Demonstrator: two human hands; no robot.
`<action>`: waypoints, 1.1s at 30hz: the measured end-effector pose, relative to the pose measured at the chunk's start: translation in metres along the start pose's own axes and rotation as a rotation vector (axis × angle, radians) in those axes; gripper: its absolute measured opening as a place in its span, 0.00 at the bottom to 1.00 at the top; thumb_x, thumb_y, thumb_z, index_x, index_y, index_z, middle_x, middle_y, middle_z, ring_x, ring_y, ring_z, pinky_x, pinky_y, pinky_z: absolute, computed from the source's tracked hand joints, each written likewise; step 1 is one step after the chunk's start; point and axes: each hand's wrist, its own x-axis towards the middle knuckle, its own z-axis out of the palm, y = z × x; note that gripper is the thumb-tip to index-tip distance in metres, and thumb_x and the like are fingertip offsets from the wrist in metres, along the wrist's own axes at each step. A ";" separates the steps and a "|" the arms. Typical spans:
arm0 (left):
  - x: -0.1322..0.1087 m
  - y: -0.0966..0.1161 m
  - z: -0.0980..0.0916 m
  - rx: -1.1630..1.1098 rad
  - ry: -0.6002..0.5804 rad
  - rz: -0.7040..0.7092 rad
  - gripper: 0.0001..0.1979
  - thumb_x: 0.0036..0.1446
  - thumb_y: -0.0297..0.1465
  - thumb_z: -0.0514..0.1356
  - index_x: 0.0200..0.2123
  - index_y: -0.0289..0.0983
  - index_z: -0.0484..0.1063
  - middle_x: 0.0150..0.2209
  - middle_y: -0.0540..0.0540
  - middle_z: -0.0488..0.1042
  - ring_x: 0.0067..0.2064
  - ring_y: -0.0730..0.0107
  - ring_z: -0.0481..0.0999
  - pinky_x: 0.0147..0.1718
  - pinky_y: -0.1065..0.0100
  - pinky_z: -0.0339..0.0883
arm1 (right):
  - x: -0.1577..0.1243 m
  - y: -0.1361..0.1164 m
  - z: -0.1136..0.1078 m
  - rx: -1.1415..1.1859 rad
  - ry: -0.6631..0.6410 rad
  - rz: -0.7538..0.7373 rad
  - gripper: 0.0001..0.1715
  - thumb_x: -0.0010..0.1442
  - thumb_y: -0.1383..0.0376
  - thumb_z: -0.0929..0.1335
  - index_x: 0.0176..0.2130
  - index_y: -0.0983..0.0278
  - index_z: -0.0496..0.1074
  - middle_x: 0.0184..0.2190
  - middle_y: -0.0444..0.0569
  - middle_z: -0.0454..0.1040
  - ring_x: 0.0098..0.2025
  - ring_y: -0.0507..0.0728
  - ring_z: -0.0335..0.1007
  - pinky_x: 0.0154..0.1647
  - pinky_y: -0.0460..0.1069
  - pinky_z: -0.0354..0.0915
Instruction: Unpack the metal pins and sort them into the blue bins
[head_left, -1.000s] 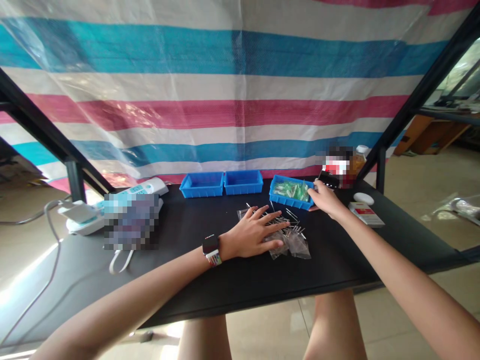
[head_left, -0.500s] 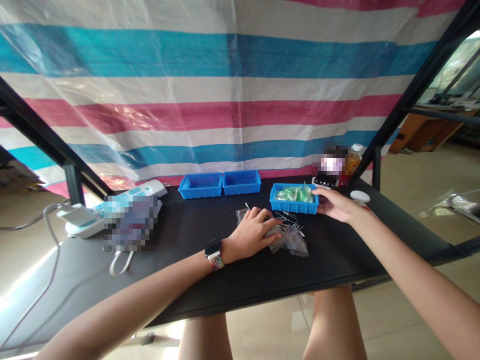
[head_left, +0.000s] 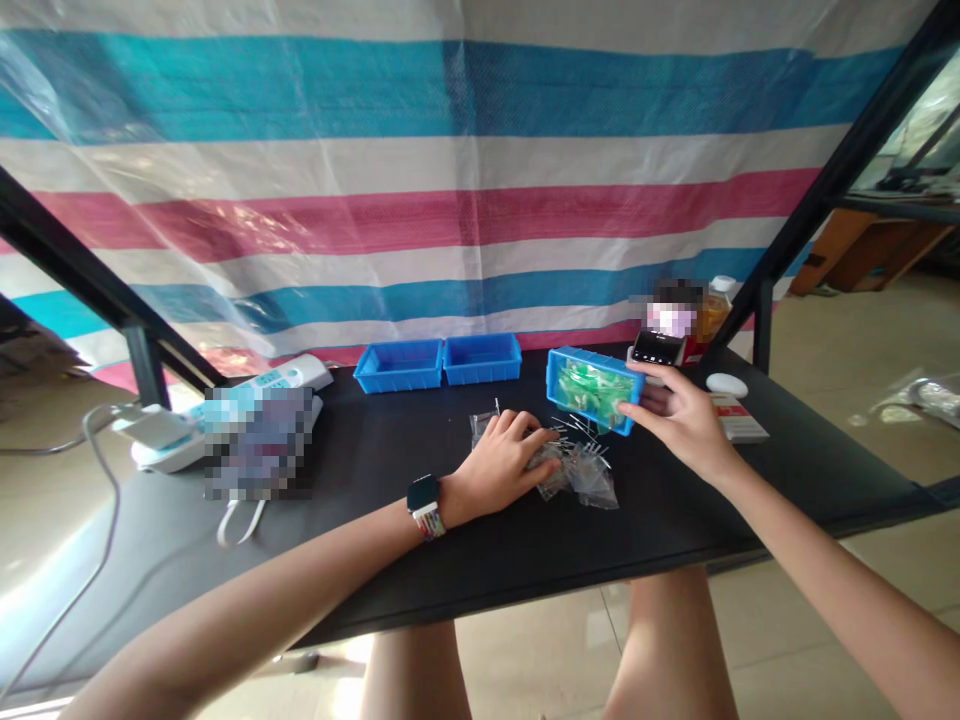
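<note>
My right hand (head_left: 684,418) grips the right end of a blue plastic bin (head_left: 592,357), fingers behind and thumb at the front. The bin is tipped towards me, so its inside faces my view. Green pieces in clear wrap (head_left: 592,390) fill it. My left hand (head_left: 511,460) lies on small clear plastic bags (head_left: 594,478), its fingers spread and partly covering them. Thin silvery pins (head_left: 574,425) lie scattered between the left hand and the bin. What is under the left palm is hidden.
Two more blue bins (head_left: 401,385) stand side by side at the back. A power strip (head_left: 259,388) with a plugged-in adapter and a blurred object are on the left. Behind the right hand are a phone (head_left: 658,348), a bottle (head_left: 718,305), a white oval object (head_left: 726,385) and a box (head_left: 739,420).
My right hand has lifted and tilted the filled bin from upright to facing me. My left hand stays over the bags. The view has shifted slightly.
</note>
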 end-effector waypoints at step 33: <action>-0.004 0.002 -0.002 -0.018 0.030 -0.016 0.30 0.73 0.49 0.57 0.73 0.48 0.63 0.74 0.39 0.61 0.74 0.42 0.58 0.70 0.37 0.60 | 0.014 -0.013 -0.016 -0.661 0.006 -0.632 0.32 0.67 0.65 0.74 0.67 0.50 0.73 0.67 0.52 0.72 0.67 0.70 0.72 0.73 0.65 0.67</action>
